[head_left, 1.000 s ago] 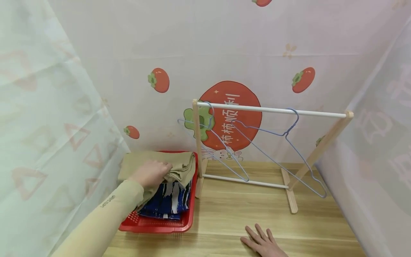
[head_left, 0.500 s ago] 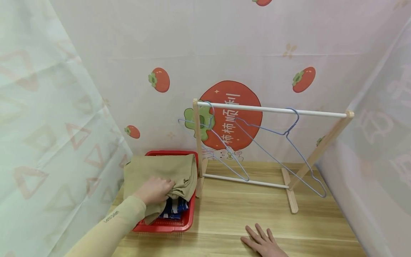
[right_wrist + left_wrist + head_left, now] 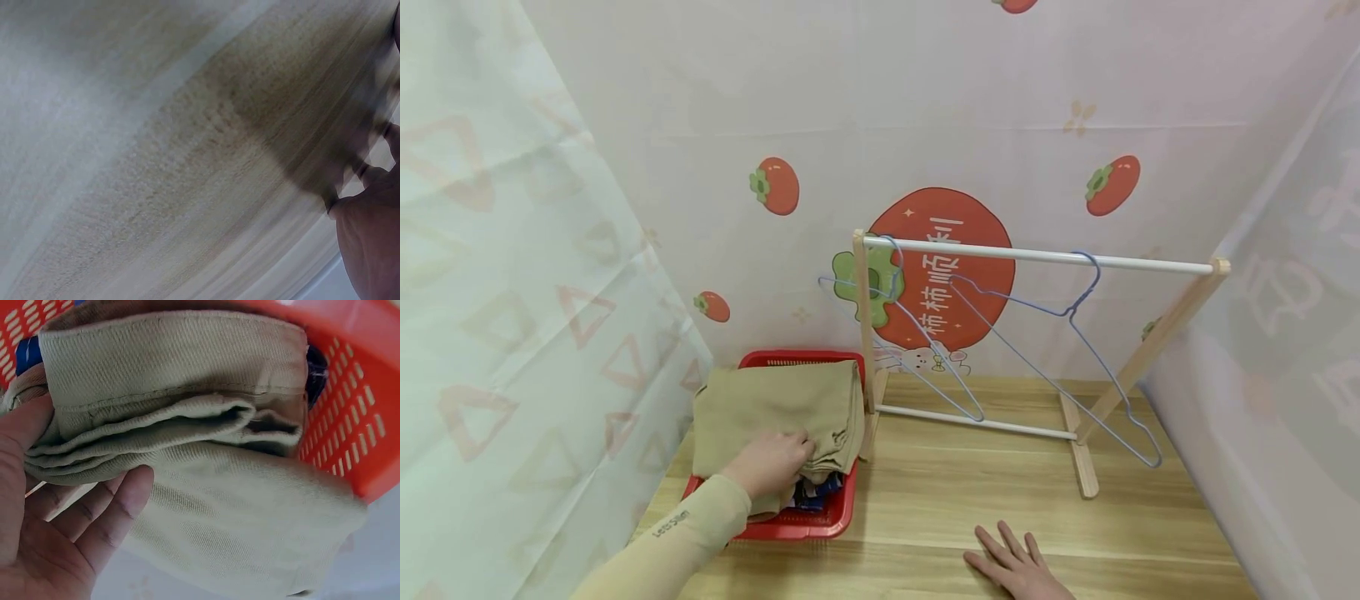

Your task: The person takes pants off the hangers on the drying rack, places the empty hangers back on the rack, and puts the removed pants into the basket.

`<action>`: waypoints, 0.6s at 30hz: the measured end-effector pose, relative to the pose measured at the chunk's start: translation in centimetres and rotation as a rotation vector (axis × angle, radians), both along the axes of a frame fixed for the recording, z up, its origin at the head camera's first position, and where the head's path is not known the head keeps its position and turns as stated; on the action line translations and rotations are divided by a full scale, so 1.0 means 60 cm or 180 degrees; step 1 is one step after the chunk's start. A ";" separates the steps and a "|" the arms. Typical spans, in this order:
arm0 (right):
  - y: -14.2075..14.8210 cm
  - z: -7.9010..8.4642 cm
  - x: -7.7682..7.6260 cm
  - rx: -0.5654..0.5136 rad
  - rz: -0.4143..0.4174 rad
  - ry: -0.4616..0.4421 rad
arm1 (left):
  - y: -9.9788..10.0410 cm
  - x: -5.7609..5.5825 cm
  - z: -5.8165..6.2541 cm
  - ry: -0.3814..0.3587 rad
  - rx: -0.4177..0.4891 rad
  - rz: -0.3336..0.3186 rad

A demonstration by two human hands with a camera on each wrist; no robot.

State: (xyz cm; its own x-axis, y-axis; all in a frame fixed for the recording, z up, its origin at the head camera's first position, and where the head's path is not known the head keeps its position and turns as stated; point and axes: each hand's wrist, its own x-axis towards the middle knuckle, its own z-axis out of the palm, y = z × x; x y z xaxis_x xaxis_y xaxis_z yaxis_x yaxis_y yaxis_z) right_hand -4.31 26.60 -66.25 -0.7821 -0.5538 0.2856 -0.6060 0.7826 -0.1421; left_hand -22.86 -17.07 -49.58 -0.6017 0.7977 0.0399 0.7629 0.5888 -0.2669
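Observation:
A folded pair of khaki trousers (image 3: 767, 396) lies on top in a red plastic basket (image 3: 797, 532) at the left. My left hand (image 3: 772, 463) pinches their front edge. In the left wrist view, the thumb is above the folded layers and the fingers are beneath, near a stitched band (image 3: 181, 356). Under the trousers shows a blue, white and black patterned cloth (image 3: 817, 492), mostly covered. My right hand (image 3: 1017, 568) rests on the wooden table with its fingers spread; the right wrist view catches part of that hand (image 3: 375, 240) at the tabletop, blurred.
Right of the basket stands a wooden rack (image 3: 859, 333) with a white top bar (image 3: 1000, 251). Two blue wire hangers hang from it, a left hanger (image 3: 928, 342) and a right hanger (image 3: 1093, 358). Printed cloth walls (image 3: 700, 100) enclose the table (image 3: 955, 475).
The left hand has drawn the khaki trousers slightly right and toward the front of the basket, covering more of the blue patterned cloth. The right hand has stayed in place.

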 end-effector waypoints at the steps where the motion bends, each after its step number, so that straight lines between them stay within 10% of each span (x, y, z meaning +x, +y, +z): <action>1: 0.000 0.000 0.000 0.0007 -0.0006 -0.0013 | -0.001 0.004 -0.003 0.0026 -0.0012 0.0015; 4: 0.000 -0.001 -0.001 0.0020 -0.0012 -0.0025 | -0.007 0.015 -0.009 -0.0128 -0.0047 0.0197; 14: 0.024 0.019 -0.011 -0.0360 0.0066 -0.0228 | -0.033 0.054 -0.037 -0.1928 0.0586 0.1175; 18: 0.059 0.035 -0.012 -0.0394 -0.0208 -0.0196 | -0.045 0.066 -0.030 -0.2070 0.0880 0.1278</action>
State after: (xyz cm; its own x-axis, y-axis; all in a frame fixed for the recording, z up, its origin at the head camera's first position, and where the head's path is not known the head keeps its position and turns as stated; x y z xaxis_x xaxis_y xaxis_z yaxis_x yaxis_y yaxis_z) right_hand -5.03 30.16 -64.13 -0.8336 -0.4646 0.2988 -0.5414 0.7944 -0.2753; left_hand -18.88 -19.75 -51.37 -0.8106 0.5285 -0.2522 0.4318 0.8304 0.3522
